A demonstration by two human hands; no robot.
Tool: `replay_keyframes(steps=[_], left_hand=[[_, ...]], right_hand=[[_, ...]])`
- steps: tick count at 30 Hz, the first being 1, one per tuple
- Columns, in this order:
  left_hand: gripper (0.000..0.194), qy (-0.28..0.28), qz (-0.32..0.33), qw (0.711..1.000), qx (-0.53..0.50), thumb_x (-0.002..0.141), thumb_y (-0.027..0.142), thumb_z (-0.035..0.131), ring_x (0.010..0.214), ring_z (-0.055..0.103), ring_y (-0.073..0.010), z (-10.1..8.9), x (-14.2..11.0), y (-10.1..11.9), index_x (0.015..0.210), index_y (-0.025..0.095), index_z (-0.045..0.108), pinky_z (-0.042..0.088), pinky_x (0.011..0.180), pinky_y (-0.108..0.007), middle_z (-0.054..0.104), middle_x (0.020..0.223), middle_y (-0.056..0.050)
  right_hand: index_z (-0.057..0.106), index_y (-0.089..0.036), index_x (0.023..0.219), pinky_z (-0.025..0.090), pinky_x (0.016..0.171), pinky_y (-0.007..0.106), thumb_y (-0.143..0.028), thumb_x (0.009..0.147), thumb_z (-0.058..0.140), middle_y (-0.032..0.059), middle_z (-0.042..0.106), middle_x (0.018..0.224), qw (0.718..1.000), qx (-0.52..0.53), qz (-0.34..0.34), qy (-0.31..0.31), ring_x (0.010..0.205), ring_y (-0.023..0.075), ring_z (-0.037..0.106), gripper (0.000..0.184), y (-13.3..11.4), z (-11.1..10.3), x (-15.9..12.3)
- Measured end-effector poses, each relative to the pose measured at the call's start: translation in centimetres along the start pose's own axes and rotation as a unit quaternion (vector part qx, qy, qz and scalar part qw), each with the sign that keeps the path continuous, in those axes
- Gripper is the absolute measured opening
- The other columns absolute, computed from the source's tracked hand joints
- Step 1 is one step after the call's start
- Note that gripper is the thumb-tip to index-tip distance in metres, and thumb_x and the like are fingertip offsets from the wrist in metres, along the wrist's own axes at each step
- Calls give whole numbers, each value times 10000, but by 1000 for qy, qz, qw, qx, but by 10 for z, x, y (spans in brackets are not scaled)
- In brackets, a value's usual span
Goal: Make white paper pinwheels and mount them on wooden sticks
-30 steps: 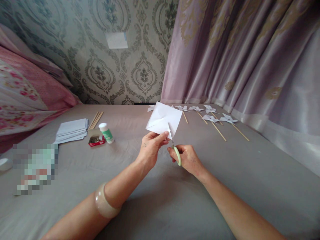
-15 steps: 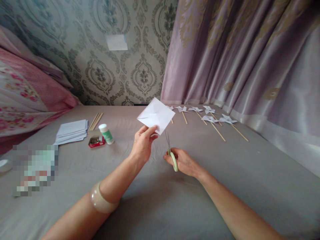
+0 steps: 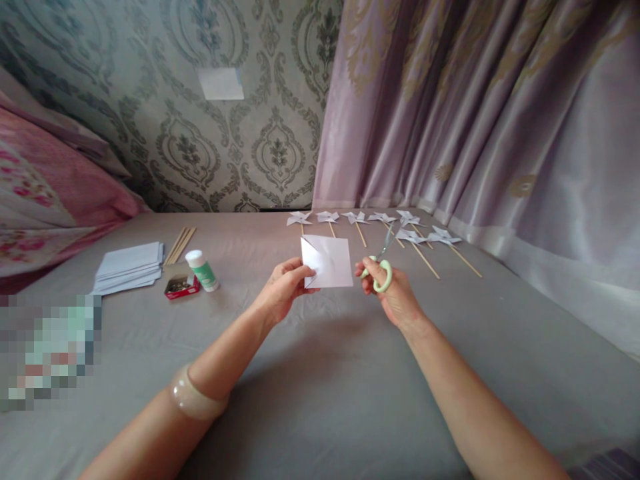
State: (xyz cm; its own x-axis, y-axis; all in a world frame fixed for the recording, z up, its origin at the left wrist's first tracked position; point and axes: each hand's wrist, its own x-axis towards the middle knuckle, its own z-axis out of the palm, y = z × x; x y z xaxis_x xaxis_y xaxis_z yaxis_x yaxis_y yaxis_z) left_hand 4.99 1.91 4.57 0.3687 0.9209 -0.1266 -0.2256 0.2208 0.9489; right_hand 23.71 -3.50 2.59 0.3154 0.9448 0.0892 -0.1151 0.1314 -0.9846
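Pinched between the thumb and fingers of my left hand [image 3: 285,287] is a square sheet of white paper [image 3: 333,263], held up off the table by its left edge. Diagonal lines, creases or cuts, run in from its left corners. My right hand [image 3: 395,290] is closed around the pale green handles of a pair of scissors [image 3: 383,270]. The scissor blades point up and away, to the right of the paper and apart from it. A light bangle circles my left forearm.
Several white paper pinwheels [image 3: 356,218] on wooden sticks lie at the back right. On the left are a stack of white paper [image 3: 129,267], wooden sticks [image 3: 180,245], a red box [image 3: 181,288] of small metal pieces and a green-and-white bottle [image 3: 203,272]. A blurred-out item [image 3: 57,347] lies nearer.
The paper has turned from a diamond position to a square one and come lower. My right hand has moved up and right with the scissors, whose blades now tilt rightward.
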Motion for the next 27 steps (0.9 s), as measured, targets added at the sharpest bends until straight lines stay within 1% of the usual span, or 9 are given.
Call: replay_keyframes(steps=[2,5,7,11,17,20,22,25,27], left_hand=[[209,-3,4,1000,20,550,200,676,618,572,-128,0,0,-1,745,126,657,454,527,-228,631,728,-44],[174,-11,18,999,31,558,225,665,599,549,-123,-1,0,-1,700,124,662,417,503,-216,610,687,-37],[170,-13,28,999,27,563,235,661,593,538,-124,-2,0,-1,695,128,665,402,501,-217,601,670,-31],[140,-5,37,999,7,564,234,656,600,526,-124,-2,0,-2,663,136,652,393,517,-221,583,652,-19],[121,-6,38,999,11,592,226,667,615,517,-115,-4,2,-8,676,140,656,381,525,-210,587,674,-19],[176,-1,41,999,5,602,270,716,601,510,-108,-5,4,-10,699,131,668,367,514,-206,592,674,-23],[269,-4,44,999,-12,630,370,733,586,506,-105,-5,4,-12,729,126,676,364,507,-210,603,688,-34],[401,-26,41,998,-42,676,509,695,605,533,-112,-2,3,-14,793,125,684,390,531,-216,632,742,-61],[406,-28,29,998,-57,664,505,715,629,554,-117,2,1,-17,799,123,681,406,550,-215,637,753,-67]], right_hand=[[637,-156,707,344,482,225,-514,647,699,6,604,643,1000,-14,5,-4,521,86,448,368,0,0,-1],[615,-156,655,322,466,218,-510,650,698,-18,545,546,999,-43,11,14,493,81,416,364,3,1,-2],[603,-157,646,316,459,215,-537,654,684,-22,531,540,998,-52,21,21,487,79,407,388,4,2,-2],[599,-155,657,316,455,218,-539,652,682,-25,510,528,998,-51,38,3,487,84,412,394,6,4,-3],[495,-180,560,280,441,222,-417,580,741,-66,425,483,1000,1,4,5,457,70,358,342,9,7,-5],[476,-185,551,268,441,225,-424,561,734,-72,403,481,999,-11,-12,28,458,66,331,351,6,10,-6],[471,-187,554,269,446,227,-440,541,732,-70,402,486,998,-19,-19,52,467,66,321,364,3,13,-8],[458,-192,559,279,453,228,-451,539,719,-66,405,496,995,-25,-38,88,480,68,321,369,2,15,-8],[449,-195,566,284,455,226,-449,561,708,-64,404,506,992,-30,-55,107,486,70,321,363,4,15,-8]])
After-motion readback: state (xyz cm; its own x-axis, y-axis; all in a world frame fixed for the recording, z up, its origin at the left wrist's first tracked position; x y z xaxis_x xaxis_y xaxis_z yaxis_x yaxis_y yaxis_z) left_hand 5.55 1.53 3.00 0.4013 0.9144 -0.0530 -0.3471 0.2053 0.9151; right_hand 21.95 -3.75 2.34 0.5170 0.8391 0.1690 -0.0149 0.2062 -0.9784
